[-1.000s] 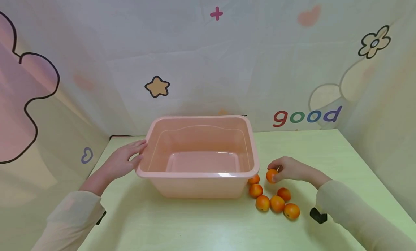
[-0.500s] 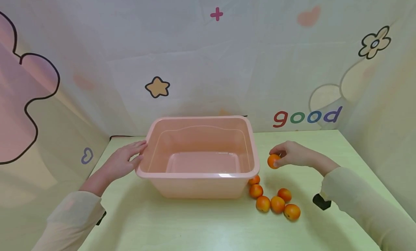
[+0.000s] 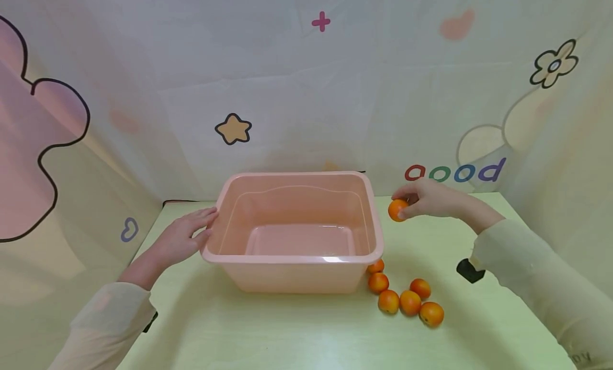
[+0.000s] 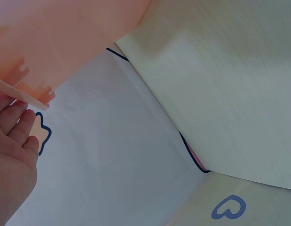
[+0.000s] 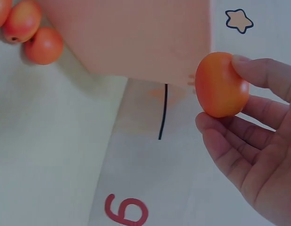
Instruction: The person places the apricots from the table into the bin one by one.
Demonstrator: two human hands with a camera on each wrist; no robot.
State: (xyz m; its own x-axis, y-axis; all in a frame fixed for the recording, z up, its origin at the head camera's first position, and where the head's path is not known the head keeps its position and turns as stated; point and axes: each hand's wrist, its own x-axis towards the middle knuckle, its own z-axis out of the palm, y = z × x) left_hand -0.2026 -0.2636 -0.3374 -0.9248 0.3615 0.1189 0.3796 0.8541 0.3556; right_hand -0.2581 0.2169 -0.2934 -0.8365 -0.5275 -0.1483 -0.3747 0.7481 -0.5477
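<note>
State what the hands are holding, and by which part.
The right hand pinches an orange fruit by opposite sides, between thumb and fingers. The left hand touches the pink tub's rim without gripping it.

We see a tub (image 3: pixel 297 277) on the table (image 3: pixel 297 333) before a curtain (image 3: pixel 297 93), the left hand (image 3: pixel 184 237) at its left rim, six fruits (image 3: pixel 409 303) off its front right corner and a held fruit (image 3: pixel 397 211) right of it.
</note>
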